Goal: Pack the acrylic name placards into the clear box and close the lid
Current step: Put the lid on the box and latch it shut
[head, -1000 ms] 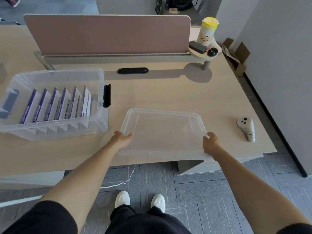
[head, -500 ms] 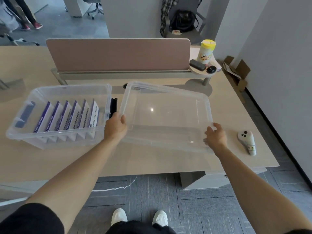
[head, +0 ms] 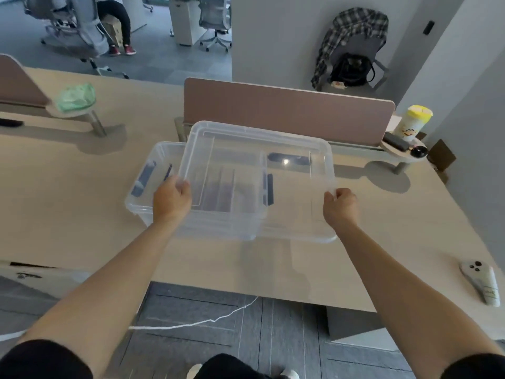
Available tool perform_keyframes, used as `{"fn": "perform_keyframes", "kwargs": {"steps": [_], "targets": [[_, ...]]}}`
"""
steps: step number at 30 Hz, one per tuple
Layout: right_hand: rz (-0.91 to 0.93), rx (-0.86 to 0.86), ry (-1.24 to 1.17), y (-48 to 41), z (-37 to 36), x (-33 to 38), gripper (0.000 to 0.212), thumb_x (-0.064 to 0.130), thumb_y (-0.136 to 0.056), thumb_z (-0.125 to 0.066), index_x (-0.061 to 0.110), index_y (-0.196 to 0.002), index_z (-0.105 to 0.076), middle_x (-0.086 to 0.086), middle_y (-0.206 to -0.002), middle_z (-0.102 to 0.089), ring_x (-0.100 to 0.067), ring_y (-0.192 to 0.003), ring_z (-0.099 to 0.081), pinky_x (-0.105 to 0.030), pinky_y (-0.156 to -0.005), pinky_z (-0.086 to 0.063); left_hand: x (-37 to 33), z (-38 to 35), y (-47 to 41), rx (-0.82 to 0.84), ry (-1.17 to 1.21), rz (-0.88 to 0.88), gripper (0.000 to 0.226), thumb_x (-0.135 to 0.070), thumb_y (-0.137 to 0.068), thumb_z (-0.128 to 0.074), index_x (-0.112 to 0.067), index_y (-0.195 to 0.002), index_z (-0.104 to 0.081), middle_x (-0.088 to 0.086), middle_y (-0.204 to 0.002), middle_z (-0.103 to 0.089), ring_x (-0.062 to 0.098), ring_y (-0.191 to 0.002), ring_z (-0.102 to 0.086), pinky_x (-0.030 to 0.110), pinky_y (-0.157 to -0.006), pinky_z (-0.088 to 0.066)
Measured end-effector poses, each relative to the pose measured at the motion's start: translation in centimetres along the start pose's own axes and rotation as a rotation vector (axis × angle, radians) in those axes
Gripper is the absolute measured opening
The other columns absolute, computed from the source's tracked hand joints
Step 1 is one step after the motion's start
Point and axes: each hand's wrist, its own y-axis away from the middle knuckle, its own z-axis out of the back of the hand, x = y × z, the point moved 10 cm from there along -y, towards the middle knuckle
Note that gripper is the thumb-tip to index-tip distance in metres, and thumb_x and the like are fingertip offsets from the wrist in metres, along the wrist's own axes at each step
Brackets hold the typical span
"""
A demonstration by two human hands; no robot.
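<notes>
While the clear box (head: 153,170) rests near the far edge of the desk (head: 82,214), placards (head: 218,190) blurred inside, left hand (head: 172,198) and right hand (head: 340,206) grip opposite sides of the lid (head: 289,187), held above the box, offset rightward

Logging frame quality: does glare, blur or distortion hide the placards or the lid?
Head view: one small glare spot on the lid; the placards show through it only as smeared purple streaks; the wide-angle lens warps the desk toward the edges; light blur overall.

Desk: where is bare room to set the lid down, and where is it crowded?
Free: desk between the lid and the white controller; also left of the clear box. Crowded: the corner shelf by the canister.
</notes>
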Motion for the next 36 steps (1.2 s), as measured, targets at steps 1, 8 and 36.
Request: {"fn": "perform_keyframes", "kwargs": {"steps": [1,8,36], "targets": [[0.017,0.008,0.01,0.7,-1.2,1.5,0.029,0.03,-0.092,-0.052,0.003,-0.098,-0.059,-0.016,-0.101,-0.061,-0.031,-0.084,-0.056,-0.032,-0.072,-0.039,1.3,1.1,-0.9,-0.007,-0.007,0.016,0.026,-0.027,-0.098,-0.048,-0.003,-0.098,-0.059,0.015,-0.083,-0.061,0.038,-0.087,-0.061,0.038,-0.071,-0.041],[0.05,0.013,0.036,2.9,-8.6,8.1,0.032,0.032,-0.092,-0.053,0.003,-0.104,-0.058,-0.011,-0.106,-0.06,-0.029,-0.09,-0.059,-0.035,-0.075,-0.047,8.1,6.3,-5.8,-0.026,-0.043,0.103,0.046,-0.034,-0.096,-0.055,-0.01,-0.135,-0.055,0.019,-0.119,-0.067,0.039,-0.112,-0.061,0.042,-0.094,-0.047],[-0.023,0.107,0.271,1.6,-17.7,9.3,0.057,0.035,-0.098,-0.055,0.004,-0.143,-0.038,-0.015,-0.14,-0.038,-0.036,-0.113,-0.056,-0.043,-0.093,-0.046,12.2,-0.9,-13.2,0.311,-0.101,-0.004,0.076,-0.054,-0.085,-0.065,-0.018,-0.146,-0.035,0.005,-0.145,-0.046,0.027,-0.131,-0.046,0.039,-0.097,-0.041]]}}
